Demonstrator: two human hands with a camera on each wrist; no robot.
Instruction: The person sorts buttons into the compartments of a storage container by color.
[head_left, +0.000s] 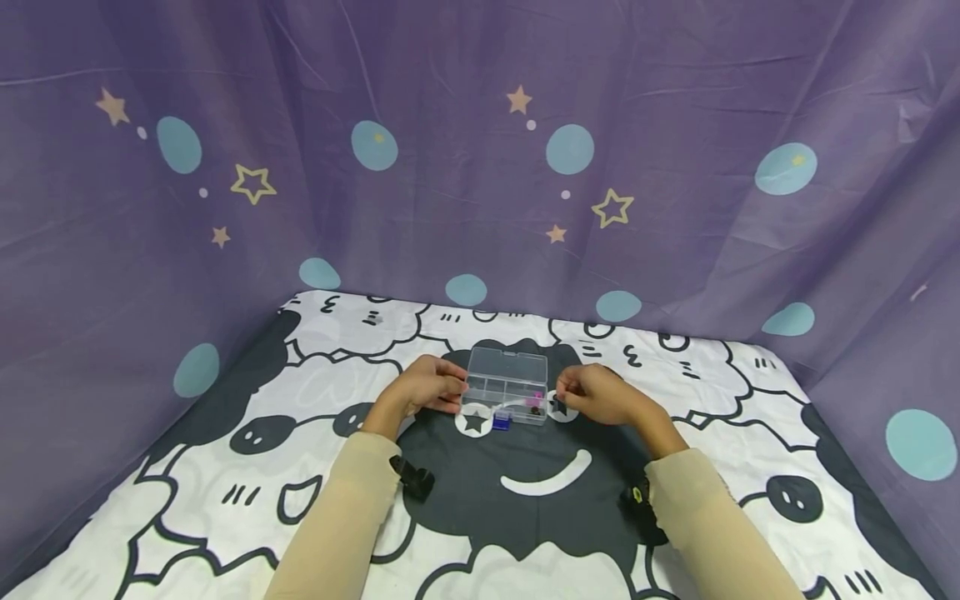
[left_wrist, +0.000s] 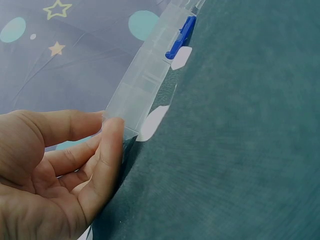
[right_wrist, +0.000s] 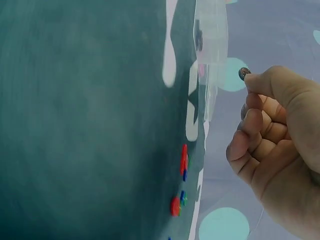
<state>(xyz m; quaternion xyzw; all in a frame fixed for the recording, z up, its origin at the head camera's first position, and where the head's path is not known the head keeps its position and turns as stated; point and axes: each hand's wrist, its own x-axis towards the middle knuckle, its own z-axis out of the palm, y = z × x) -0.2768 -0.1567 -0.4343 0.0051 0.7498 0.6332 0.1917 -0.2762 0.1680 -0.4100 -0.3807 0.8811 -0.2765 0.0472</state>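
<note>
A clear plastic compartment box (head_left: pixel 506 392) stands with its lid (head_left: pixel 508 365) raised at the back. My left hand (head_left: pixel 429 385) grips the box's left end, thumb and forefinger at its corner in the left wrist view. Inside the right part lie a pink piece (head_left: pixel 534 399) and a dark piece (head_left: pixel 536 410). A blue piece (left_wrist: pixel 181 39) sits against the box's front. My right hand (head_left: pixel 596 393), just right of the box and apart from it, pinches a small dark round button (right_wrist: pixel 244 74) between thumb and forefinger; its other fingers are curled.
Several small red, blue and green pieces (right_wrist: pixel 184 159) lie on the cloth in the right wrist view. The sheep-patterned cloth (head_left: pixel 540 521) covers the surface. Purple curtains (head_left: pixel 465 217) with stars and dots hang behind and at both sides.
</note>
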